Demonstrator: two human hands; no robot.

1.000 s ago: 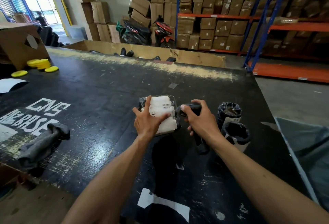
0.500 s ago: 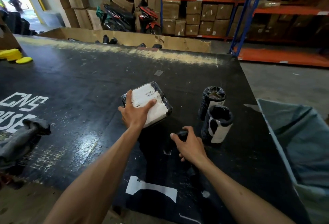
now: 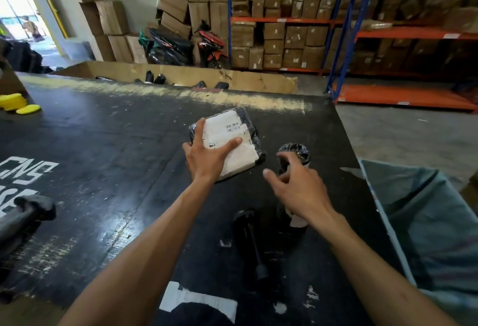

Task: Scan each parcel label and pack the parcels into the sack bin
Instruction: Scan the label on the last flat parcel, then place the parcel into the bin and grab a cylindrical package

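Observation:
A flat black-wrapped parcel (image 3: 240, 144) with a white barcode label is gripped by my left hand (image 3: 207, 160), thumb across the label and fingers on its left edge. My right hand (image 3: 297, 188) hovers with spread fingers, holding nothing, over two black cylindrical parcels: one stands upright (image 3: 296, 151) just past the fingertips, the other (image 3: 297, 221) is mostly hidden beneath the palm. The black handheld scanner (image 3: 249, 237) lies on the black table (image 3: 116, 157) below my right hand. The grey-green sack bin (image 3: 426, 222) stands open at the table's right edge.
A grey cloth bundle (image 3: 23, 218) lies at the left edge and yellow discs (image 3: 18, 103) at the far left. A long cardboard bin (image 3: 181, 76) with dark parcels lines the table's far edge. Shelving with cartons (image 3: 284, 41) and a motorbike (image 3: 212, 46) stand behind.
My right hand has set the scanner down on the table, let go and moved up toward the cylindrical parcels. My left hand has kept hold of the flat parcel.

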